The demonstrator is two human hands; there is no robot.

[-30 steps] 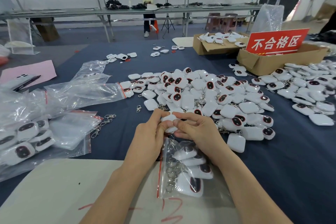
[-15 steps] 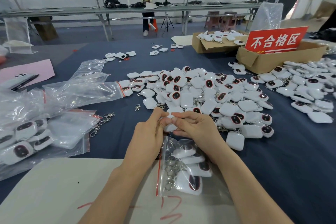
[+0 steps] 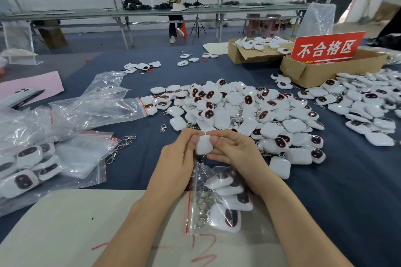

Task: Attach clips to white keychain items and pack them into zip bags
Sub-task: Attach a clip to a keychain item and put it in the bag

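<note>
At nine o'clock, filled bags (image 3: 28,165) of white keychains lie on the blue desk (image 3: 347,201), with empty bags (image 3: 95,108) just above them towards ten o'clock. A pink sheet (image 3: 45,82) carries a phone (image 3: 20,95) at the far left edge. Loose clips (image 3: 120,147) rest on the cloth beside the filled bags, and one more clip (image 3: 163,128) lies nearer the centre.

At the centre, the left hand (image 3: 175,162) and right hand (image 3: 234,149) meet over one white keychain (image 3: 204,145). Each hand's grip is narrow, thumb and fingertips pinched on the keychain from its own side, so the item is held between both hands just above the desk. Whether a clip hangs on it cannot be told.

Directly below the hands, at six o'clock, an open zip bag (image 3: 213,201) holds several keychains with their metal rings; it lies partly on a pale board (image 3: 65,223) with red marks.

Beyond the hands, at twelve o'clock, a big pile (image 3: 238,108) of keychains spreads across the cloth. At two o'clock a second pile (image 3: 364,110) sits before a cardboard box (image 3: 314,71) bearing a red sign (image 3: 326,47). Another box (image 3: 256,52) with keychains stands behind it, at one o'clock.

Far back, a person (image 3: 173,6) sits behind a long bench (image 3: 152,12).
</note>
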